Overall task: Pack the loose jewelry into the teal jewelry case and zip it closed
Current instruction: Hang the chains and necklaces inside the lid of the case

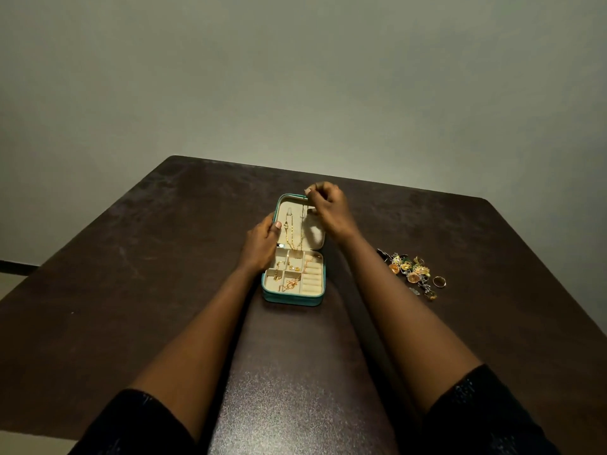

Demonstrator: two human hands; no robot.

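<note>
One heap of loose jewelry (pixel 409 269) lies on the dark desk (pixel 131 257), at about 3 o'clock from the teal jewelry case (pixel 292 298) and well apart from it. A single ring (pixel 439 281) sits just beside the heap at its 4 o'clock edge. A plain grey wall (pixel 295 77) rises behind the desk at 12 o'clock. Both forearms reach in from 6 o'clock in dark sleeves (pixel 131 425), and the right forearm passes between the case and the heap.

The case sits mid-desk, open, with its lid (pixel 289 205) laid back toward 12 o'clock and the cream lining showing. A gold necklace (pixel 289 231) hangs down the lid's lining. More gold pieces lie in the small compartments (pixel 279 257) of the near half, and the ring rolls (pixel 311 279) are at its 3 o'clock side.

The left hand (pixel 261 244) grips the lid's 9 o'clock edge, thumb laid on the lining. The right hand (pixel 328 208) is at the lid's 1 o'clock corner with its fingers curled. Its thumb and fingertip appear to pinch the top of a thin chain (pixel 302 224) that hangs straight down the lid.
</note>
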